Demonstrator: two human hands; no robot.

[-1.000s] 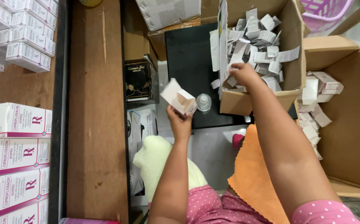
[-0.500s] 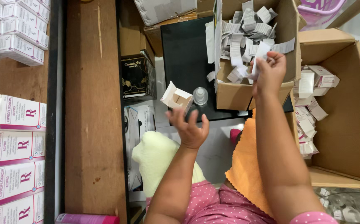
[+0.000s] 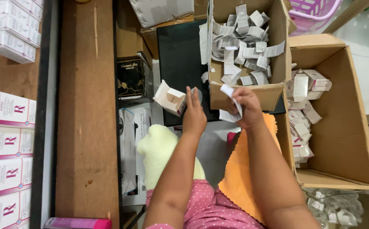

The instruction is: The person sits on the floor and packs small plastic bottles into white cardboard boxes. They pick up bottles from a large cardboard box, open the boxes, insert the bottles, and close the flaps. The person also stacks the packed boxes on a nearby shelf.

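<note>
My left hand (image 3: 194,113) holds a small white carton (image 3: 170,98) with its flap open, over the edge of a black surface (image 3: 178,59). A small clear bottle seems to sit behind my fingers, mostly hidden. My right hand (image 3: 245,109) grips a folded white paper leaflet (image 3: 230,104) just in front of a cardboard box (image 3: 273,91) filled with several folded leaflets (image 3: 242,46). The two hands are close together, about a hand's width apart.
A large cardboard box (image 3: 346,127) at right holds several small white cartons (image 3: 301,110). Stacked white-and-pink medicine boxes (image 3: 6,140) stand at left beside a wooden shelf (image 3: 87,127). An orange cloth (image 3: 239,178) lies on my lap. A pink basket (image 3: 314,10) is at top right.
My right hand has drawn back out of the leaflet box with a leaflet in it and come toward the left hand. My left hand kept the open carton, shifting slightly right.
</note>
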